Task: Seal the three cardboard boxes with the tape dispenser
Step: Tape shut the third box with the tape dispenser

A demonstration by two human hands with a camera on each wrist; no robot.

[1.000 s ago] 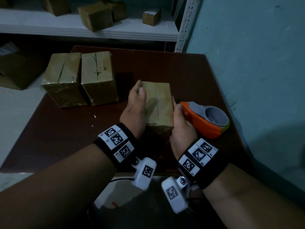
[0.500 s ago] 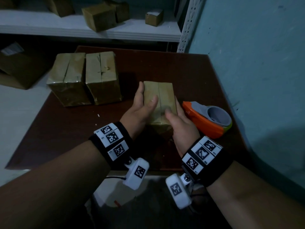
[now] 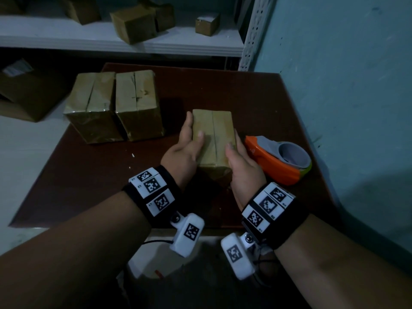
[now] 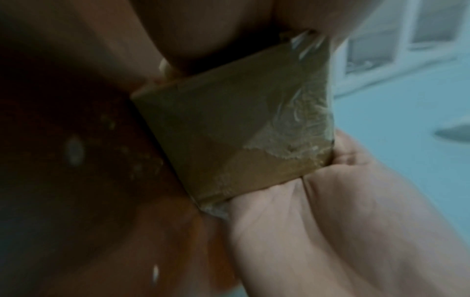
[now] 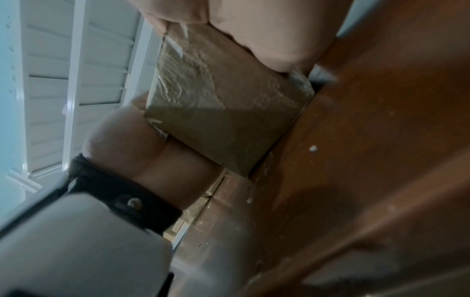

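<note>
So far you have only got one box in hand. Your left hand grips the left side of the small cardboard box, thumb laid on its top, and your right hand grips the right side the same way, thumb on the top near the front edge. The box stands on the table, and its centre seam shows as a bare dark line with no fresh strip over it. The wrist views do show old, crinkled clear tape on the lower side faces, so I judge this box has been taped before but its top is not yet sealed.

The tape dispenser, orange with a grey handle, lies just right of the small box, touching or nearly touching your right hand, and neither hand holds it.

Left of the small box and a little farther from you stand the two larger boxes, side by side and touching. Their top flaps show open slits. By my reading, all three seams remain to be taped.

The table is dark reddish-brown wood with a few pale specks. Right of the small box, beyond the table edge, is a pale blue wall. Behind the table runs a white shelf carrying several more small boxes, and a carton sits on the pale floor far left.
</note>
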